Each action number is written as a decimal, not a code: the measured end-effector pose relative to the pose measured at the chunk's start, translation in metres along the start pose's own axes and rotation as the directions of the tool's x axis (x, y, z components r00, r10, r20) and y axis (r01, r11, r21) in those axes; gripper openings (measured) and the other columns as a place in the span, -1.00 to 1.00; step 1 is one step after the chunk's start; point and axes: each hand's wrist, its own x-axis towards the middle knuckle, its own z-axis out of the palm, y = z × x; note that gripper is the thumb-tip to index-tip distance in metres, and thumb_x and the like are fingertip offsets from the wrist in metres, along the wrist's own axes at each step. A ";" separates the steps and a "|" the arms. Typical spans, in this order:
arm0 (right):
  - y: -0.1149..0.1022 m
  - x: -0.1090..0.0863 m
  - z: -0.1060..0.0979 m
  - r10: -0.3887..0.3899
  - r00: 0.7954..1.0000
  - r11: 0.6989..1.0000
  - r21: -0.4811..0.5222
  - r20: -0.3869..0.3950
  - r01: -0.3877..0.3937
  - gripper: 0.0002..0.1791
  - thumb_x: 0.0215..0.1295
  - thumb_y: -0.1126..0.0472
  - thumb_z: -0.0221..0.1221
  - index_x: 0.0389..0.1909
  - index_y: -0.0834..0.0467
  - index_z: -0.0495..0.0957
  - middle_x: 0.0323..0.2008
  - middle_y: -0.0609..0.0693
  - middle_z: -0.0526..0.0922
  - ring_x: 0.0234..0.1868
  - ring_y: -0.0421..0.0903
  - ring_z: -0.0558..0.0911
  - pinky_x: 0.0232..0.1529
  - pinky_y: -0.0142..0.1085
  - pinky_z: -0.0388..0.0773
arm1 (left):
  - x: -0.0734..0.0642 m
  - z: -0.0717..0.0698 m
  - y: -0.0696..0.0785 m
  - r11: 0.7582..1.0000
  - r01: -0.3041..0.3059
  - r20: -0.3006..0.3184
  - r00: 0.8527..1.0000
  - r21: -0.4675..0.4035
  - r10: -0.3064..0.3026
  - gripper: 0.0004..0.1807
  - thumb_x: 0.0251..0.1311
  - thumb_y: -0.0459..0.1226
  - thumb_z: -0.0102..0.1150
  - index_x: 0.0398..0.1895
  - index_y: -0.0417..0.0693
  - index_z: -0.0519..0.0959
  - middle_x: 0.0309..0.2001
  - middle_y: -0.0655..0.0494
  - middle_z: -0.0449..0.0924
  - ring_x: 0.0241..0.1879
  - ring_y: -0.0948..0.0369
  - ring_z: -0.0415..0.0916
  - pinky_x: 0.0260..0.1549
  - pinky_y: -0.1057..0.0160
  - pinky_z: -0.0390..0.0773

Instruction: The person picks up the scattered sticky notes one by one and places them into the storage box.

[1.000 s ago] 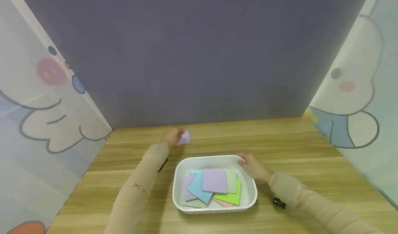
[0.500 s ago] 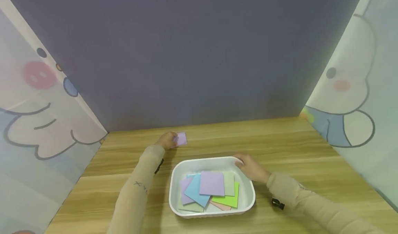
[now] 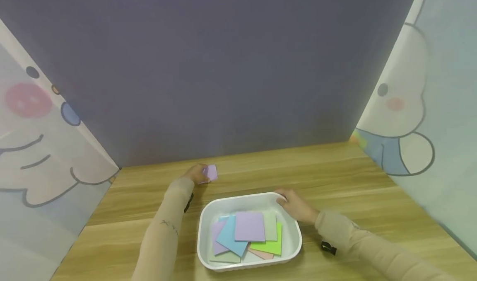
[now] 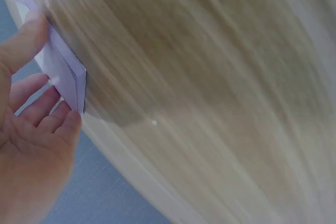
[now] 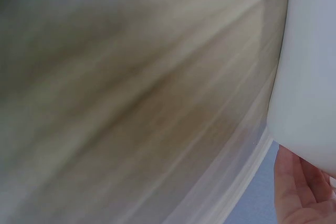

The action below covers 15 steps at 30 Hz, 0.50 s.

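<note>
A small purple sticky-note pad (image 3: 211, 172) lies near the table's back edge, left of centre in the head view. My left hand (image 3: 196, 173) pinches it from the left. In the left wrist view the thumb presses on the pad (image 4: 62, 69) while the fingers lie along its edge, and its layers are slightly parted at the near end. With my right hand (image 3: 298, 207) I grip the back right corner of a white plastic basket (image 3: 201, 235). Seen from the right wrist, fingers (image 5: 287, 182) reach under the basket's rim; the rest is cut off.
Inside the basket lie several overlapping sticky-note pads: a purple one (image 3: 249, 227) on top, with blue (image 3: 230, 237), pale green (image 3: 271, 227), bright green (image 3: 273, 246) and pink (image 3: 261, 254) ones around it. A dark grey panel (image 3: 231, 73) rises behind the wooden table (image 3: 149, 198).
The head view has tilted and swung slightly right. My left hand has settled round the pad's left side, thumb and fingers closing on it. The right hand keeps its grip on the basket.
</note>
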 end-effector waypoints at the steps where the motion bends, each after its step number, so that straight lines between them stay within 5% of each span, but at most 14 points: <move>1: 0.000 0.000 0.000 0.005 1.000 1.000 -0.001 -0.004 -0.005 -0.72 0.28 0.42 -0.05 -0.03 0.40 0.46 -0.27 0.21 0.62 -0.46 -0.15 0.59 -0.50 -0.46 0.56 | 0.014 0.007 -0.018 0.999 -0.038 -0.003 0.999 -0.007 0.038 -0.30 -0.05 -0.29 0.32 0.21 -0.28 0.33 0.08 -0.22 0.46 -0.04 0.00 0.45 0.02 0.09 0.46; 4: -0.001 -0.001 -0.001 0.006 1.000 1.000 -0.003 -0.008 -0.006 -0.72 0.28 0.42 -0.04 -0.03 0.39 0.46 -0.27 0.20 0.62 -0.46 -0.15 0.59 -0.50 -0.46 0.56 | 0.036 0.019 -0.043 0.996 -0.086 0.014 0.996 0.006 0.086 -0.23 -0.12 -0.21 0.39 0.23 -0.20 0.33 0.01 -0.13 0.51 -0.15 0.10 0.46 -0.14 0.20 0.51; 7: -0.002 -0.002 -0.001 -0.007 1.000 1.000 0.003 -0.004 0.007 -0.74 0.28 0.42 -0.04 -0.05 0.39 0.47 -0.28 0.21 0.62 -0.47 -0.14 0.59 -0.51 -0.46 0.57 | 0.042 0.018 -0.041 1.000 0.015 0.049 0.999 -0.026 -0.013 -0.22 -0.18 -0.27 0.42 0.20 -0.28 0.34 -0.08 -0.19 0.52 -0.22 0.04 0.47 -0.23 0.16 0.54; 9: -0.002 -0.002 -0.001 -0.014 1.000 1.000 0.005 -0.004 0.014 -0.74 0.28 0.43 -0.04 -0.06 0.39 0.48 -0.28 0.21 0.62 -0.47 -0.14 0.59 -0.51 -0.46 0.57 | 0.020 0.003 -0.006 0.993 0.111 0.082 0.991 -0.037 -0.108 -0.24 -0.15 -0.38 0.37 0.21 -0.36 0.30 -0.05 -0.26 0.49 -0.15 -0.05 0.46 -0.13 0.05 0.53; 15: -0.003 0.001 -0.001 -0.013 1.000 1.000 0.007 0.001 0.013 -0.74 0.28 0.42 -0.05 -0.06 0.39 0.48 -0.27 0.20 0.61 -0.45 -0.16 0.59 -0.49 -0.47 0.57 | -0.009 -0.010 0.020 0.995 0.099 0.046 0.994 -0.010 -0.098 -0.31 -0.05 -0.44 0.26 0.20 -0.46 0.25 0.05 -0.36 0.41 -0.01 -0.14 0.40 0.05 0.02 0.44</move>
